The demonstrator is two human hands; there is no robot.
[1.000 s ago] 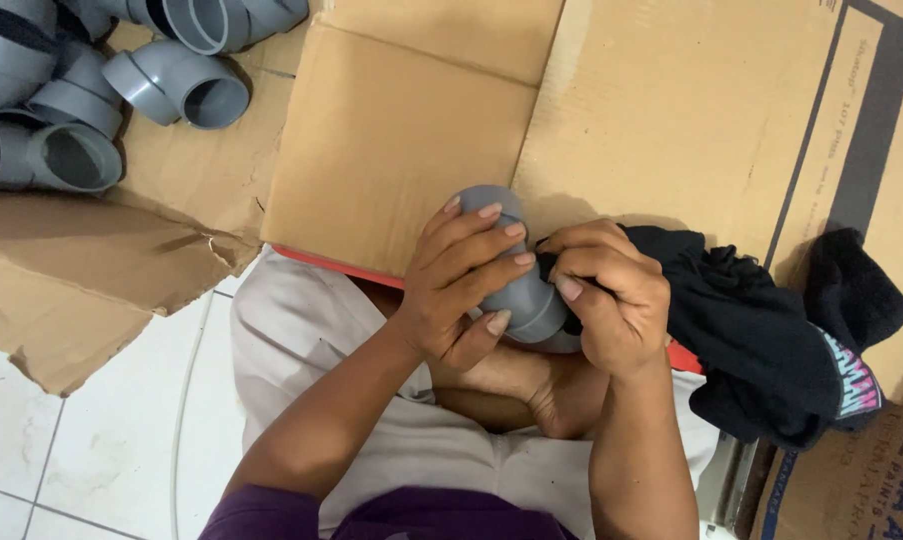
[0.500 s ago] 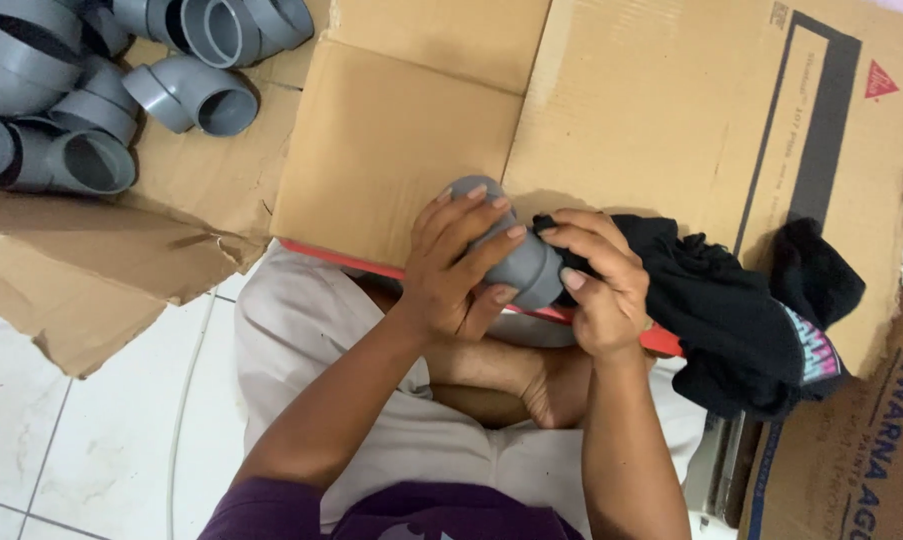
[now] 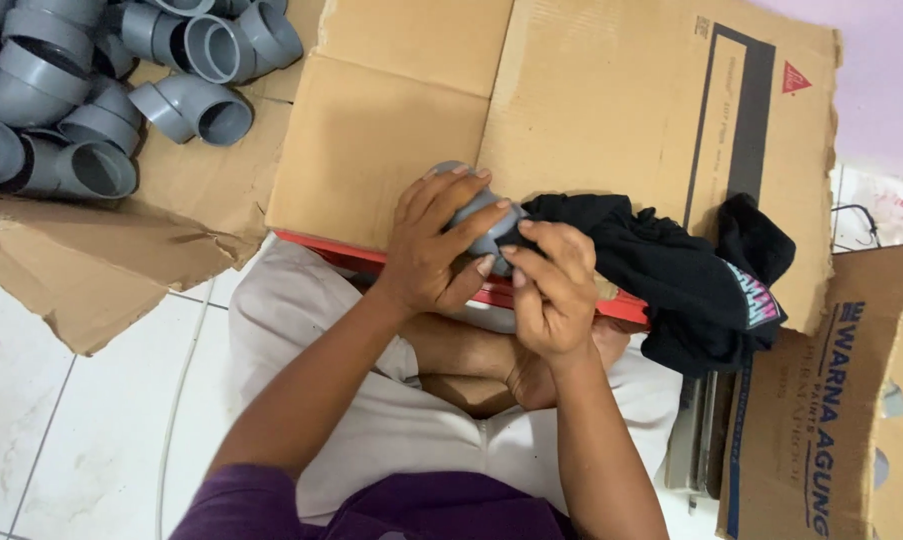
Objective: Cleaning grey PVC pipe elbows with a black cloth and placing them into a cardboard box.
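Clenched around a grey pipe elbow point(image 3: 476, 225), the left hand point(image 3: 433, 250) wraps its fingers over the top of the fitting, a grip that seems meant to steady it above the lap. Far to the left, a pile of grey pipe elbows point(image 3: 91, 100) lies on flattened cardboard point(image 3: 391, 150) spread over the tiled floor point(image 3: 31, 420), within reach but well apart from the hands. The held elbow sits in the middle of the view, above the person's crossed legs, between both hands; how its long axis runs and where its openings face cannot be told, since the fingers cover most of it. The right hand point(image 3: 551, 290) closes its grip on a black cloth point(image 3: 671, 270) and presses it against the fitting's right side, apparently to wipe it. Most of the cloth trails off to the right over the cardboard. Further right stands a printed cardboard box point(image 3: 831, 400).
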